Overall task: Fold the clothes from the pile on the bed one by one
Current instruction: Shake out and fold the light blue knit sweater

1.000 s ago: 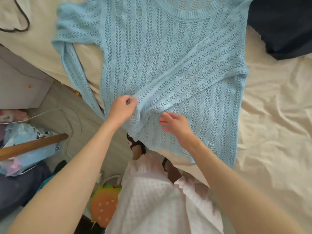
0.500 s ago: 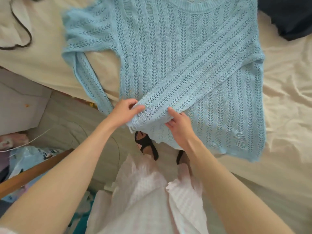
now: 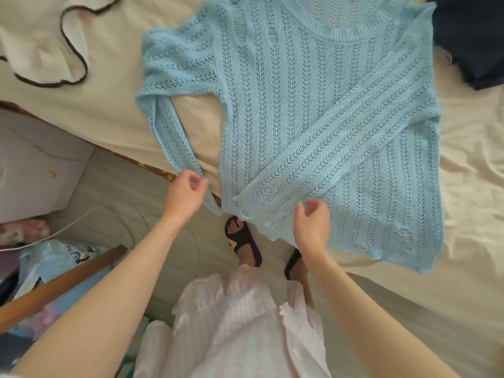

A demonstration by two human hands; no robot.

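A light blue knit sweater (image 3: 313, 126) is laid flat on the bed (image 3: 471, 186), hem at the near edge, one sleeve folded diagonally across its front. The other sleeve (image 3: 174, 143) is seen hanging toward the bed edge. The left hand (image 3: 185, 197) is placed beside that sleeve, its grip narrow, thumb and forefinger close, holding nothing. The right hand (image 3: 312, 225) is held above the folded cuff, grip loose and empty. A dark garment (image 3: 474, 36) is noted at the far right.

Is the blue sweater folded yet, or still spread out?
Partly folded: the blue sweater lies flat on the bed, one sleeve crossed over its body, the other hanging off.
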